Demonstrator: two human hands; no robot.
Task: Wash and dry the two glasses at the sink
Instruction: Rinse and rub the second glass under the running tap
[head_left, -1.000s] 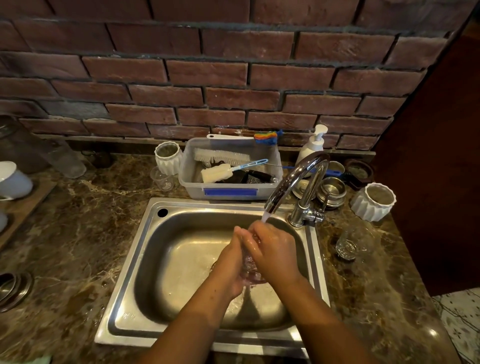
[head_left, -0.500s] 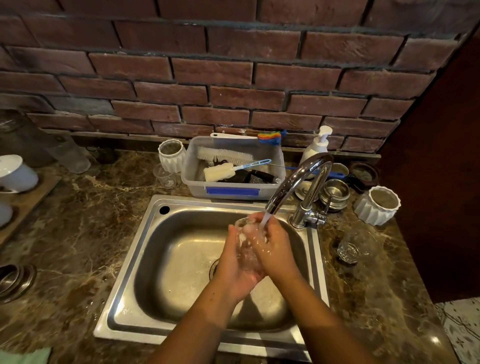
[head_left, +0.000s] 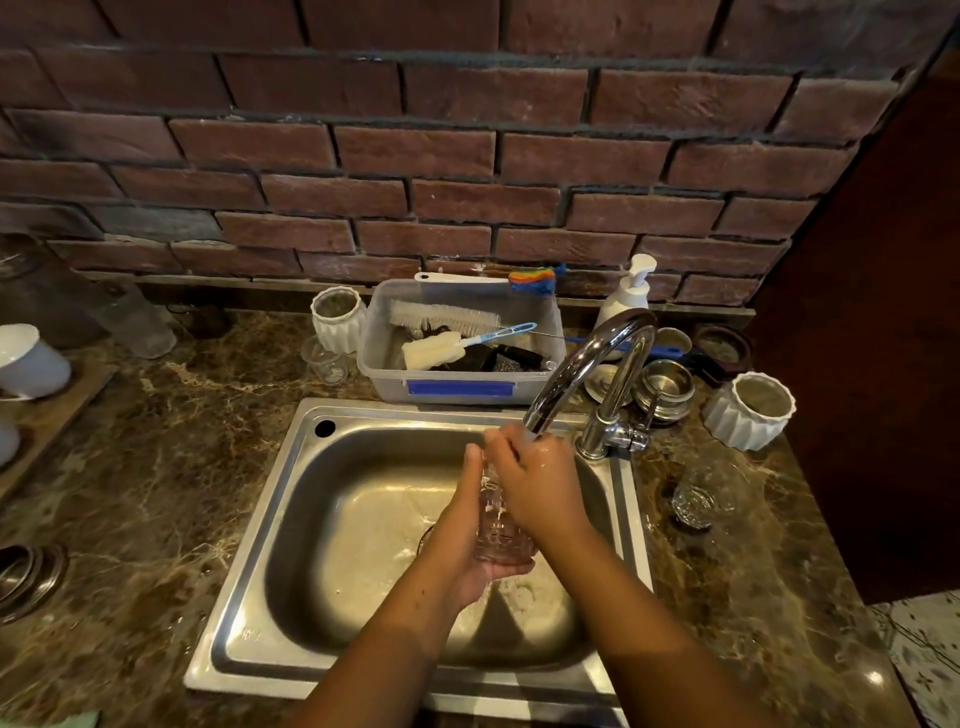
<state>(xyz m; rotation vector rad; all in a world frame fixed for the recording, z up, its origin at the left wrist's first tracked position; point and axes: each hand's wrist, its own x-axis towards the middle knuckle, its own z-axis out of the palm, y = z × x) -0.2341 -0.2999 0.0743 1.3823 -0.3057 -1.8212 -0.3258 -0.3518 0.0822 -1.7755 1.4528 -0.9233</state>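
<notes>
A clear textured glass (head_left: 498, 525) is held over the steel sink (head_left: 311, 519), under the spout of the chrome faucet (head_left: 587, 364). My left hand (head_left: 462, 525) cups it from below and the left, fingers curled round its base. My right hand (head_left: 535, 478) wraps its upper part, fingers at the rim by the spout. Most of the glass is hidden between the hands. A second clear glass (head_left: 698, 496) stands on the marble counter (head_left: 156, 493) right of the sink, apart from both hands.
Behind the sink sits a plastic tub (head_left: 462, 387) of brushes. A soap pump (head_left: 628, 291), steel cups (head_left: 667, 387) and a white ribbed pot (head_left: 748, 410) stand at the back right. Another white pot (head_left: 337, 317) and small glass (head_left: 324, 364) stand back left. White cups (head_left: 26, 358) sit far left.
Both hands lifted the glass toward the spout and turned it; the right hand's fingers now sit at the rim. The camera has tilted down slightly.
</notes>
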